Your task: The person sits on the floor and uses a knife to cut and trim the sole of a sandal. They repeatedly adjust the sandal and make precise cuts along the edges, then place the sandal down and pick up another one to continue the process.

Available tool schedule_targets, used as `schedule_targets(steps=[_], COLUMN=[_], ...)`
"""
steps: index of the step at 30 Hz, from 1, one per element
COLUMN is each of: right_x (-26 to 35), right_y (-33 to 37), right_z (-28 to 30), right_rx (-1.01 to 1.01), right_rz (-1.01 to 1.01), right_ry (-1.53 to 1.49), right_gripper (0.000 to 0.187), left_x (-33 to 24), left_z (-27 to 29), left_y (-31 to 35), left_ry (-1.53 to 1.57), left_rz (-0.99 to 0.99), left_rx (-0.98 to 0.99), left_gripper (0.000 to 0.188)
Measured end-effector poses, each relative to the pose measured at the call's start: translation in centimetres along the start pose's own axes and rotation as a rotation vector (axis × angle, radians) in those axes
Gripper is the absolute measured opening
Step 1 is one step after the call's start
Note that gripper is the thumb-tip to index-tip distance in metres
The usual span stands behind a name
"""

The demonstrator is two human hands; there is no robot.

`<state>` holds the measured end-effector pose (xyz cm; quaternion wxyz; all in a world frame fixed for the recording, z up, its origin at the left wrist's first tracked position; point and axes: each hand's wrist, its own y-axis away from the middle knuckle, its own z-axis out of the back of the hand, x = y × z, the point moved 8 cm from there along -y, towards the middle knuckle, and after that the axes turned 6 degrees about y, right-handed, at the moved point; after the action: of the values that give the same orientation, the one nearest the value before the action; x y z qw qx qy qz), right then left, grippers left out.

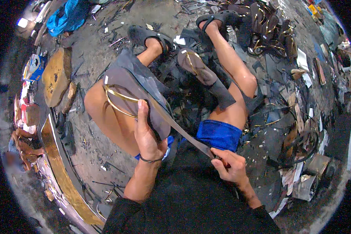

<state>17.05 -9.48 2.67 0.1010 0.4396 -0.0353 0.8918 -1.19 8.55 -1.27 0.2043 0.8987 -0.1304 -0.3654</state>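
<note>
My left hand (147,136) grips a brown flip-flop (123,84) with gold straps, thumb on top near the heel, above my left thigh. A dark grey rubber sheet (144,70) lies behind it over my knee. Along the flip-flop's edge runs a long narrow grey strip (185,134), reaching down to my right hand (232,165). The fingers of that hand are closed on the strip's end; whether it is rubber or a blade I cannot make out. A second gold-strapped flip-flop (195,66) rests between my legs, beside a dark rubber piece (223,93).
Several gold-strapped flip-flops (267,29) are heaped at the far right. Dark offcuts litter the floor (105,50). On the left are a worn yellowish block (57,76), a blue box (36,67) and a long gold-coloured sheet (62,175). A blue plastic bag (68,17) lies far left.
</note>
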Motion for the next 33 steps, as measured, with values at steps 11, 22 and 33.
schedule_targets(steps=[11,22,33], right_x=[1.8,2.6,1.9], right_y=[-7.4,-17.5,-17.7], right_z=[-4.1,-9.8,-7.8], right_rx=[0.035,-0.218,0.315], right_rz=[0.004,0.249,-0.107], right_ry=[-0.104,-0.219,-0.539], right_gripper=[0.029,0.023,0.04], left_x=[-0.3,-0.3,0.2], left_z=[3.1,4.0,8.6], left_y=[1.3,1.5,3.0], left_ry=[-0.379,-0.308,-0.956], left_rz=[-0.148,0.014,0.002], left_rx=[-0.226,-0.073,0.374], left_gripper=[0.039,0.041,0.059])
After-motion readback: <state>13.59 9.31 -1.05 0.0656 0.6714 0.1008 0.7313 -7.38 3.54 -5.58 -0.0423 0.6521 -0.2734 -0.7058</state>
